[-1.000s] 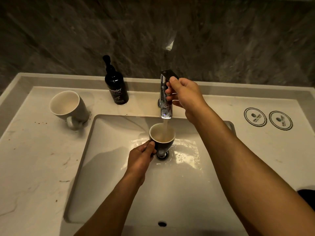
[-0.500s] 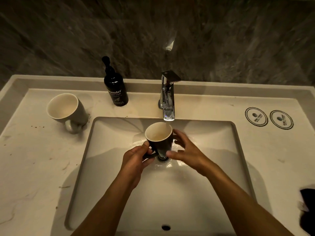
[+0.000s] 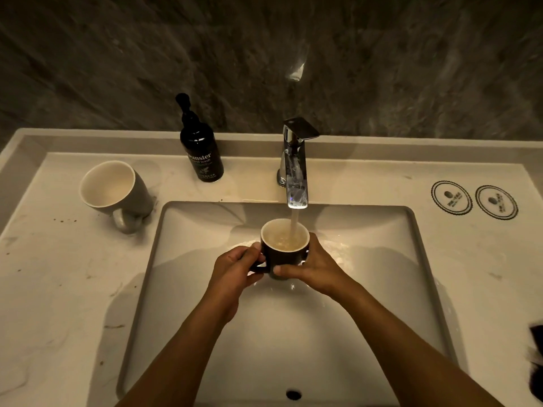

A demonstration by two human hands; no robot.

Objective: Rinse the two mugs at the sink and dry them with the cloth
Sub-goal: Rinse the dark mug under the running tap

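Note:
A dark mug [image 3: 284, 255] with a pale inside is held upright over the sink basin [image 3: 205, 318], right under the tap [image 3: 295, 171]. Water runs from the spout into it and it is nearly full. My left hand [image 3: 235, 267] grips its handle on the left side. My right hand [image 3: 314, 267] wraps round the mug's right wall, thumb across the front. A second, grey mug [image 3: 114, 192] lies tilted on the counter at the left, mouth toward me. A dark thing at the right edge [image 3: 536, 353] may be the cloth; I cannot tell.
A black hand-wash pump bottle [image 3: 201, 151] stands on the counter behind the basin, left of the tap. Two round printed coasters [image 3: 473, 201] lie at the back right. A dark stone wall rises behind the counter. An overflow hole [image 3: 293, 394] sits in the basin's near wall.
My right hand left the tap lever, came down and took hold of the dark mug's right side. Water was off half a second ago and now runs into the mug.

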